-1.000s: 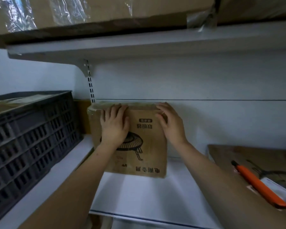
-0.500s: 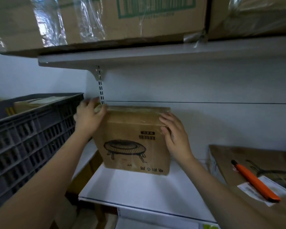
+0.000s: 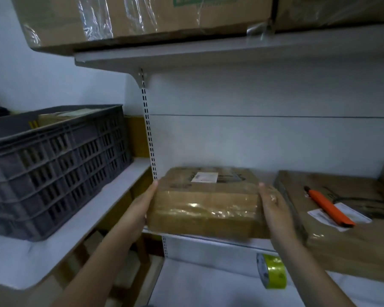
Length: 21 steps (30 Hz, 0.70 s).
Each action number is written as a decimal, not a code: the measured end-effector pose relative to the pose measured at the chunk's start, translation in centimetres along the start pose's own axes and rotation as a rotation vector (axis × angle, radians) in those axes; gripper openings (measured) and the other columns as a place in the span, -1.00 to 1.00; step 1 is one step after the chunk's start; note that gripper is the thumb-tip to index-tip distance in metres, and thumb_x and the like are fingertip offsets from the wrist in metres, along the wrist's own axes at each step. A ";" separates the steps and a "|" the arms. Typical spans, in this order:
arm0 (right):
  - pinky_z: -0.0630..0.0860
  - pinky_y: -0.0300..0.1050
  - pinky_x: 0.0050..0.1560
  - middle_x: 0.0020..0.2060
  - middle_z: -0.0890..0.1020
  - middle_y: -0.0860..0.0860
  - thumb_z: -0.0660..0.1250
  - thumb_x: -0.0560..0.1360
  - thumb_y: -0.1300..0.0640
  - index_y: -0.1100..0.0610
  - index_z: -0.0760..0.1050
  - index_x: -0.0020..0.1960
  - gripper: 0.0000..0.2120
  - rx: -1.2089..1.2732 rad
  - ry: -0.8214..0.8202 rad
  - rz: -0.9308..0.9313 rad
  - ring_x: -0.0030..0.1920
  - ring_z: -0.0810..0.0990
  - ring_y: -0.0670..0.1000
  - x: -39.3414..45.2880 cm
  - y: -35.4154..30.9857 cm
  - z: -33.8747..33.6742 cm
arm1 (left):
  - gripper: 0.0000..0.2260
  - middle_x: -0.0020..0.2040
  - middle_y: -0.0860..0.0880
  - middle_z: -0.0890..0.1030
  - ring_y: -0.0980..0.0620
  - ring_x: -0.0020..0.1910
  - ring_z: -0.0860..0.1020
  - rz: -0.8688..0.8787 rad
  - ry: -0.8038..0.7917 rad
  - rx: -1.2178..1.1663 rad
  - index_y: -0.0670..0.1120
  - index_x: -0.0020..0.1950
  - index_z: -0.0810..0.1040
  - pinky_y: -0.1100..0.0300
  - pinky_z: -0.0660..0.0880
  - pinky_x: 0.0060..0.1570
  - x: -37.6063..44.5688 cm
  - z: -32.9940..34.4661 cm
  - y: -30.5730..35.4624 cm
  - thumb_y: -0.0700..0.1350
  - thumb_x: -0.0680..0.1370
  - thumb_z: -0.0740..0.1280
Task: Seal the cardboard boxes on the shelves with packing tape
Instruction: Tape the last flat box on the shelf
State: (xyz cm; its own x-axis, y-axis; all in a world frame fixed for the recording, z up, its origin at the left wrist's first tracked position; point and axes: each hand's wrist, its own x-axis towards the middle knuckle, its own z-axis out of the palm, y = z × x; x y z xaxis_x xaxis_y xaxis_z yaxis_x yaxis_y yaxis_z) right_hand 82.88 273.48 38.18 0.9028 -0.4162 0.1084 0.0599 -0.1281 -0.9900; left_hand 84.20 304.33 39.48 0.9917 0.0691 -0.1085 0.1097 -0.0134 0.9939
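Note:
A small cardboard box lies flat at the front edge of the white middle shelf, its near side covered in shiny clear tape and a white label on top. My left hand presses flat against its left side and my right hand against its right side, so both hold it between them. A roll of yellow-green packing tape stands on edge on the lower shelf, under my right forearm.
A dark plastic crate sits on the left shelf. To the right lies a larger flat cardboard box with an orange utility knife on it. Large plastic-wrapped cartons fill the upper shelf.
The small box stood upright against the back wall with its printed face toward me; it now lies flat at the shelf's front edge. Both hands moved to its sides. The view dropped lower.

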 end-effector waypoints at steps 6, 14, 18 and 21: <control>0.52 0.04 0.06 0.21 0.60 0.13 0.26 0.61 0.03 -0.08 0.38 0.47 -0.58 0.174 0.036 0.085 -0.03 0.59 -0.02 -3.5 2.7 -1.0 | -0.64 0.08 -0.03 0.71 -0.09 0.07 0.67 -0.069 0.048 -0.060 0.13 0.23 0.59 -0.13 0.57 0.17 -0.7 2.7 -3.7 0.28 0.54 0.30; 0.50 0.06 0.20 0.22 0.56 0.06 0.23 0.64 0.01 -0.05 0.27 0.54 -0.52 -0.021 0.109 -0.137 0.18 0.54 -0.06 -4.0 2.2 -3.4 | -0.70 0.16 -0.02 0.68 -0.07 0.16 0.63 0.014 -0.008 -0.121 0.13 0.34 0.52 -0.09 0.56 0.19 0.5 4.9 -3.8 0.14 0.65 0.21; 0.25 -0.21 0.41 0.49 0.36 0.09 0.18 0.66 0.03 0.10 0.33 0.51 -0.56 -0.447 0.030 -0.305 0.44 0.38 0.08 -1.7 1.8 -5.0 | -0.72 0.19 0.07 0.66 -0.03 0.19 0.61 0.072 0.010 -0.058 0.29 0.33 0.51 -0.12 0.54 0.24 2.3 6.7 -3.8 0.18 0.66 0.15; 0.03 -0.25 0.44 0.54 0.26 0.00 0.17 0.59 -0.20 0.07 0.35 0.49 -0.43 -0.810 -0.242 -0.412 0.55 0.17 0.04 -0.7 1.4 -5.7 | -0.71 0.20 0.12 0.63 0.00 0.20 0.58 0.089 0.020 -0.013 0.34 0.34 0.48 -0.08 0.52 0.24 2.6 7.4 -4.9 0.23 0.65 0.14</control>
State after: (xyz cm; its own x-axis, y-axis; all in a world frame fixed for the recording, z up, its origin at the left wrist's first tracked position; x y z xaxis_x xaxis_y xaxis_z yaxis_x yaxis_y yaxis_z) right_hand 79.87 268.47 37.25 0.9460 -0.0118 0.3240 0.1618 -0.8488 -0.5033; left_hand 86.69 297.18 34.16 0.9960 0.0877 -0.0197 0.0204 -0.0078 0.9998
